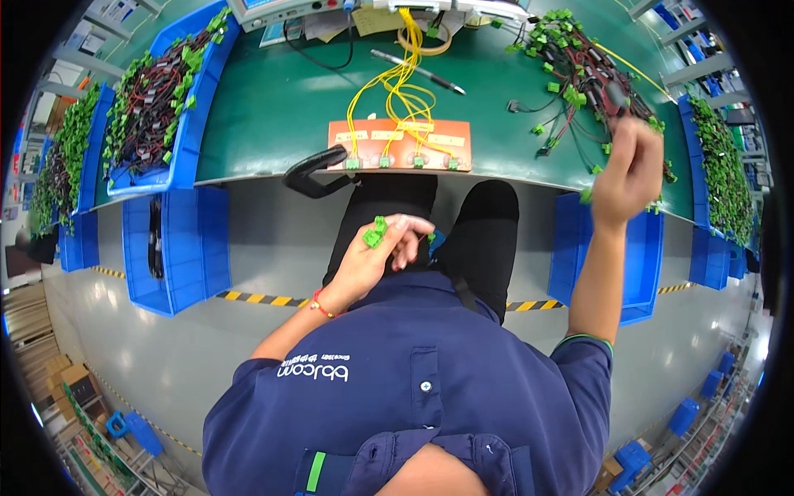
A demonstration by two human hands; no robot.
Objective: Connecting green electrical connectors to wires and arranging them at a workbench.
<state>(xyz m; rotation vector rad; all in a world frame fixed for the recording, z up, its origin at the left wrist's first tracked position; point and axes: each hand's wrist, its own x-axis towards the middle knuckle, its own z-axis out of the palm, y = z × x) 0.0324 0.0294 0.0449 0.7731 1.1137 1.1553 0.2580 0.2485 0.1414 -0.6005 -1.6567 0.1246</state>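
My left hand (387, 250) is in front of my body, over my lap. Its fingers curl in, and green plug connectors (376, 233) are held at the thumb side. Over the right part of the table, my right hand (628, 175) is at the near edge of a pile of wire harnesses (583, 74) with black and red wires and green connectors. The right fingers are bent together and blurred; what they grip is hidden. Between the hands, at the table's front edge, an orange test board (451, 136) carries a row of green sockets joined to yellow wires (397, 83).
A black clamp (316, 172) sits at the board's left corner. A pen (418, 71) lies behind the board. Blue bins (184, 157) of harnesses stand left and right, with blue boxes (178, 252) below the table. Instruments (289, 10) line the back.
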